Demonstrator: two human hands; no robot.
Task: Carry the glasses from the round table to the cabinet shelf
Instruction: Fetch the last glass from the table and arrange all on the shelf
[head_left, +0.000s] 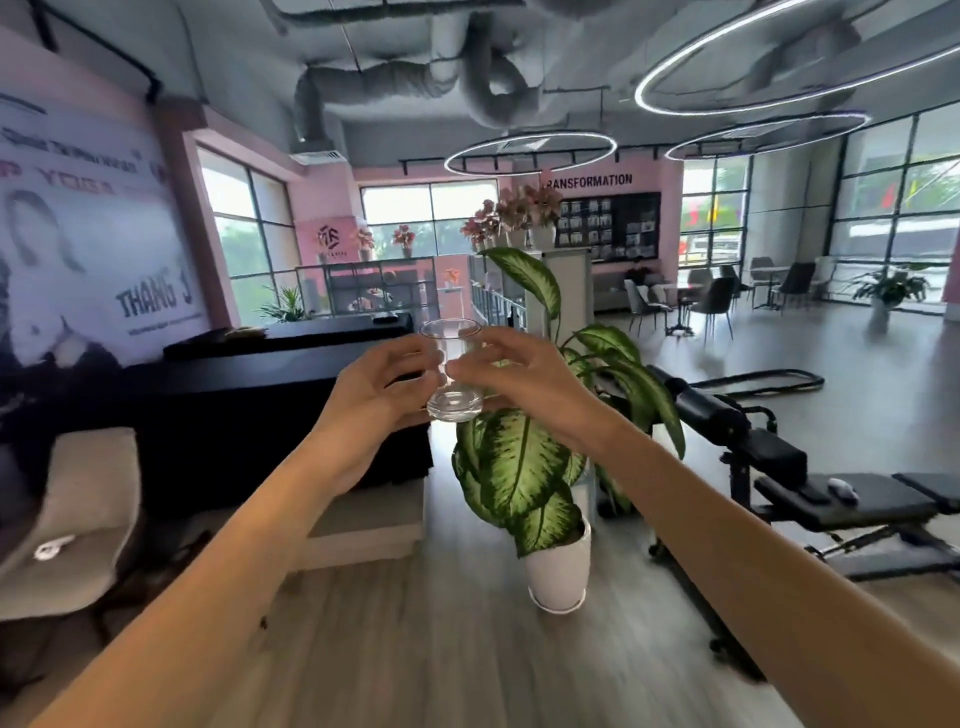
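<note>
A clear empty drinking glass is held upright in the air at chest height, in the middle of the head view. My left hand wraps its left side and my right hand grips its right side, both arms stretched forward. Neither the round table nor the cabinet shelf is identifiable in this view.
A potted plant with big green leaves in a white pot stands on the wood floor just ahead. A black counter is to the left, a beige chair at near left, a black exercise bench on the right.
</note>
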